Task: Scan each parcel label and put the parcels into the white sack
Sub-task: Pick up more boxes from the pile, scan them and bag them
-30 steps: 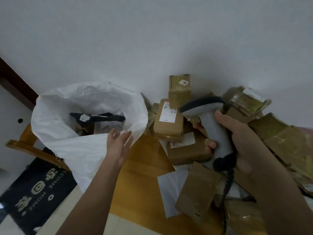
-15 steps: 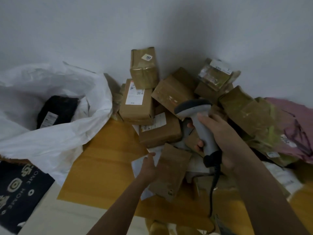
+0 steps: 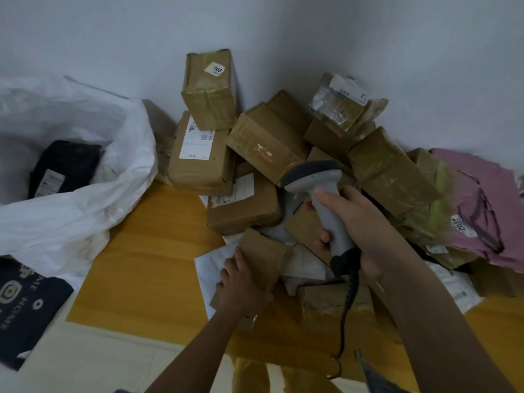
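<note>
Left hand (image 3: 241,287) grasps brown parcel (image 3: 263,259) on bench (image 3: 141,265) — right hand (image 3: 357,222) grips grey scanner (image 3: 320,191); white sack (image 3: 85,194) alongside.

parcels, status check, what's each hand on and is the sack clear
Left hand grips small brown parcel at pile front. Right hand holds barcode scanner above it. White sack open, black parcel inside. Nothing blocking.

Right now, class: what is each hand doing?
Left hand: grips the small brown parcel.
Right hand: holds the grey scanner.
</note>
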### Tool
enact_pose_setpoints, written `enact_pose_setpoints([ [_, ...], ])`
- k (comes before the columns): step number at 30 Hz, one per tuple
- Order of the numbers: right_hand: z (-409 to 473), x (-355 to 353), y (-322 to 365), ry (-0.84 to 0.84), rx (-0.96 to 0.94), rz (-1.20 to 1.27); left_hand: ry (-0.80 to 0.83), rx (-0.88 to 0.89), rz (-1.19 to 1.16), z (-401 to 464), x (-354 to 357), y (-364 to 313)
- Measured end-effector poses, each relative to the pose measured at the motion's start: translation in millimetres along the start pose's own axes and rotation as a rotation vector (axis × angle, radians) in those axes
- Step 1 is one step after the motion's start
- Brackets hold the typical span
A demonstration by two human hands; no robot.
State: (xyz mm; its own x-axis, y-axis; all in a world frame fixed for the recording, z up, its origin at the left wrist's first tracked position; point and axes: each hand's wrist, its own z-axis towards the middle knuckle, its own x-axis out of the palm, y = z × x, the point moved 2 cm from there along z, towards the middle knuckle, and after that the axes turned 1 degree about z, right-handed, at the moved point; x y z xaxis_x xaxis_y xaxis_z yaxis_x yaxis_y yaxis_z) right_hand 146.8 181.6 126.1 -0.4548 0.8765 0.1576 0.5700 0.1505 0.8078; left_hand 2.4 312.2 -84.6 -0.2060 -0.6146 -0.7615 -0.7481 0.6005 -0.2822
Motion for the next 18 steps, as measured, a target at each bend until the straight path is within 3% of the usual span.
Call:
enact_pose_setpoints([
  [5,0.9,3.8,12.0,0.032,-0.062,-0.006,0.305,-0.003,-0.759,-11.0,-62.1,13.5],
  [9,0.8,15.8,20.2,0.046,-0.089,-0.008,0.475,0.115,-1.078,-32.5,-120.1,16.1],
  [16,-5.8,43.4,24.9,0.054,-0.159,-0.077,0.416,0.473,-1.668,-62.9,-193.9,17.2],
  [18,-5.8,53.5,24.0,0.065,-0.172,-0.075,0.489,0.626,-1.828,-67.0,-207.8,15.1],
])
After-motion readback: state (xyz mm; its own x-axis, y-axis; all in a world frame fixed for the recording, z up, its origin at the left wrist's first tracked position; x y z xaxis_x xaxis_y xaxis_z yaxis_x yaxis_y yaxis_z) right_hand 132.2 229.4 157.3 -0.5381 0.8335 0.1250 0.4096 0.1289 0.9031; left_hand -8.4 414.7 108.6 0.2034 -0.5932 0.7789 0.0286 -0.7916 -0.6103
